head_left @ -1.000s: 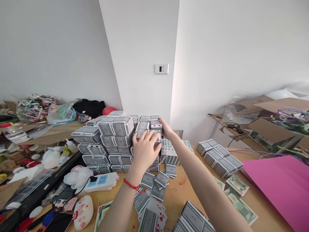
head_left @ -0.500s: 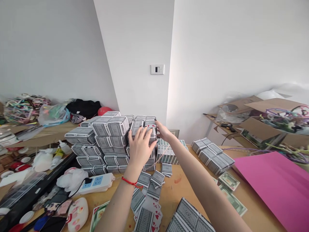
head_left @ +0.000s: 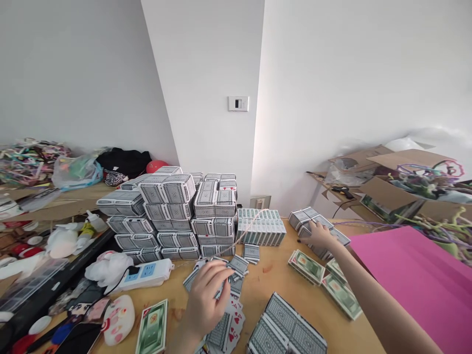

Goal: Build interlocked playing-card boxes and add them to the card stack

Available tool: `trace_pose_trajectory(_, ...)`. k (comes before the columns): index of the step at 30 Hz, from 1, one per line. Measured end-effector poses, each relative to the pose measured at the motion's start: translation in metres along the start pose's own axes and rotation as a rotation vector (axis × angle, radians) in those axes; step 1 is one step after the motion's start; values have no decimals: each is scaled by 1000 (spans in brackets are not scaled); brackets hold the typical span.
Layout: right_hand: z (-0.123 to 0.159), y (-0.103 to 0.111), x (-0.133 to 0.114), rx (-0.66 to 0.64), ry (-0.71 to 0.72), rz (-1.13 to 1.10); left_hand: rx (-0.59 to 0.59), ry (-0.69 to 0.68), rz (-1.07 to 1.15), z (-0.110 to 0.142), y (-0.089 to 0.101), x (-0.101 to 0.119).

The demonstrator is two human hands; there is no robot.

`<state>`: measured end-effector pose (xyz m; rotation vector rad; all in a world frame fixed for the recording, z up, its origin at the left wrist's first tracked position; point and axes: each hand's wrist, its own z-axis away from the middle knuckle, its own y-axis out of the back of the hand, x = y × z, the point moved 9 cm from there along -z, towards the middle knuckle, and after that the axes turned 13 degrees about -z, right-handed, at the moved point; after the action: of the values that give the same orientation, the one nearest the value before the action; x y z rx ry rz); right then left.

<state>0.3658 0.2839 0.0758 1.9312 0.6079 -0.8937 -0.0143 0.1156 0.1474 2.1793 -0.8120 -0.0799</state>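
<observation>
My left hand hovers with loosely bent fingers and nothing visible in it. Below it lie loose playing cards, some face up, and small piles of grey-backed cards. My right hand reaches out to the right, fingers apart over a block of grey-patterned card bundles; whether it grips a bundle cannot be told. A tall stack of similar bundles stands at the back left of the table, with a second column beside it. Another block of bundles sits at the near edge.
A row of green-and-white card packs stands beside the stack. Green banknote-printed packs lie near my right hand, another at the left. A white power strip, pink sheet and cardboard box are around.
Both hands have left the tall stack. My left hand has come down and back over the loose cards. My right hand has swung right to the block of bundles there.
</observation>
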Motion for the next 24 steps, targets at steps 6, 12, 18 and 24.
trace_pose_trajectory(6, 41, -3, 20, -59, 8, 252, -84, 13, 96, 11, -13, 14)
trace_pose_trajectory(12, 45, 11, -12, -49, 29, 302, -164, 47, 203, 15, -17, 23)
trace_pose_trajectory(18, 84, 59, -121, 156, 74, -241, -148, 99, 215, 10, -10, 38)
trace_pose_trajectory(24, 154, -2, -182, -384, -234, -899, -29, 28, 214, 6, -5, 71)
